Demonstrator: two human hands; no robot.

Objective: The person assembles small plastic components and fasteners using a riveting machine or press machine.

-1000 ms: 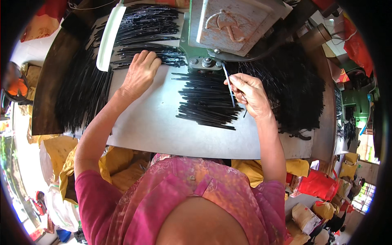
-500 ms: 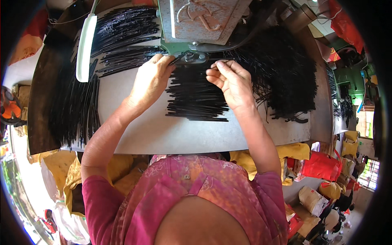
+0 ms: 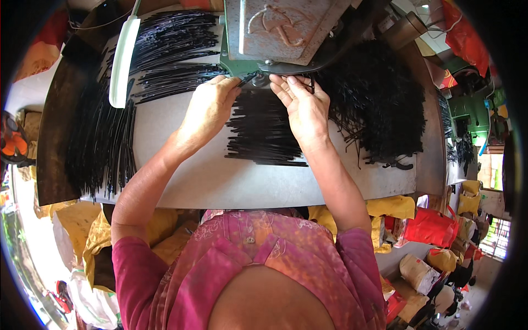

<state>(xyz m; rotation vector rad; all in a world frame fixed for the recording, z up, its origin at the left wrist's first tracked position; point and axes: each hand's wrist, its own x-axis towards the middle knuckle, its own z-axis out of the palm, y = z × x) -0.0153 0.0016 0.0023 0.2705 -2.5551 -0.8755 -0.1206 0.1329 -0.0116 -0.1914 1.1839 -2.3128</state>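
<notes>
A: Since half a second ago both your hands have closed in under the green machine (image 3: 286,33). Left hand (image 3: 208,107) has slid right, off the rod fan and up to the machine's foot.

B: Grip state?

A: Left grip is pinching a thin black rod (image 3: 246,80) at its tip, fingers pressed together. Right hand (image 3: 303,107) lies palm down with fingers bunched against the machine base; can't tell whether it holds anything.

B: Where's the stock?

A: Black rod bundle (image 3: 264,129) lies flat on the grey counter (image 3: 220,181), between your wrists and partly under them. Sorted rods (image 3: 165,55) fan out upper left, a tangled black heap (image 3: 379,104) sits right.

B: Room to move?

A: Bare counter only along the near edge, in front of your chest. Left edge is fringed with overhanging rods (image 3: 104,143); a white tube lamp (image 3: 122,60) hangs over them.

B: Packages?

A: Below the counter's right edge: a red bag (image 3: 434,225), yellow sacks (image 3: 393,208), brown paper parcels (image 3: 418,272). More yellow sacks (image 3: 77,231) lower left.
</notes>
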